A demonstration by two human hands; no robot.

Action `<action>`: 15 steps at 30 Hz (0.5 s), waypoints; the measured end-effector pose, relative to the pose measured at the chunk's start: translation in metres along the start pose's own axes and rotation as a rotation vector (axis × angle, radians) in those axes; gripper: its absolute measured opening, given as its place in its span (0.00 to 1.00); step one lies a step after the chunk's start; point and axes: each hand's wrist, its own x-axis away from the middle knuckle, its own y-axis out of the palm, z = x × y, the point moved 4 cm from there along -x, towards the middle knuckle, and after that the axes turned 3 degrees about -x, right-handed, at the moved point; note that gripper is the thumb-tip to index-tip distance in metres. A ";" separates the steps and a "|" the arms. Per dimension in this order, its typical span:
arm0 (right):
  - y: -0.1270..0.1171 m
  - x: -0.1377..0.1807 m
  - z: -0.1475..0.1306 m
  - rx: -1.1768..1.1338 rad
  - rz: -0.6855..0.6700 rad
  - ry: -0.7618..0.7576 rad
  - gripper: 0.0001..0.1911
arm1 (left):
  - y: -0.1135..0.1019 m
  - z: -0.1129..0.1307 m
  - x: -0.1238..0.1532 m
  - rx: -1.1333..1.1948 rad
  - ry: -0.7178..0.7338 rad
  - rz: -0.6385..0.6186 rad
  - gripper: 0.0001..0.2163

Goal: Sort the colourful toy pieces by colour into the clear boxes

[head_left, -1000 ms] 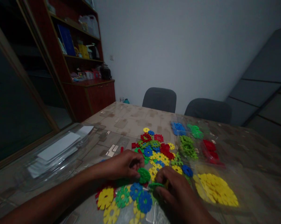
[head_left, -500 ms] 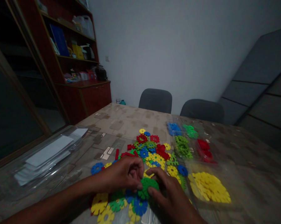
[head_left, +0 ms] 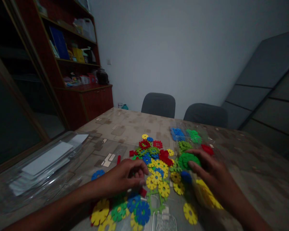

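Note:
My right hand (head_left: pixel 210 165) is closed on a stack of green notched discs (head_left: pixel 189 160), thumb on the near side and fingers over the far side. It hovers above the clear boxes on the right, partly hiding the yellow discs (head_left: pixel 207 194) and the light green pieces (head_left: pixel 185 146). My left hand (head_left: pixel 131 175) rests by the loose pile with loosely curled fingers, a gap between thumb and index finger and nothing visible in it. Beside it lie a red piece (head_left: pixel 142 192), blue discs (head_left: pixel 143 212) and yellow discs (head_left: pixel 157 177).
Farther back, clear boxes hold blue pieces (head_left: pixel 178 134), green pieces (head_left: pixel 194 136) and red pieces (head_left: pixel 207 149). White sheets in clear plastic (head_left: pixel 47 157) lie at the left. Two grey chairs (head_left: pixel 158 104) stand behind the patterned table (head_left: pixel 115 123).
My right hand has carried the green discs away from my left hand, rightward and farther off to the boxes. My left hand has let go of them and stays near its place.

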 end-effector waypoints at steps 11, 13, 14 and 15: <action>-0.098 -0.015 0.086 0.066 0.363 0.329 0.26 | -0.016 0.001 0.000 -0.182 0.021 0.054 0.06; -0.095 -0.021 0.103 -0.060 0.395 0.393 0.25 | -0.018 0.003 -0.001 -0.186 0.022 0.066 0.06; -0.093 -0.024 0.111 -0.115 0.405 0.417 0.24 | -0.019 0.003 -0.002 -0.181 0.022 0.066 0.07; -0.091 -0.028 0.119 -0.156 0.409 0.434 0.24 | -0.020 0.003 -0.002 -0.173 0.019 0.061 0.07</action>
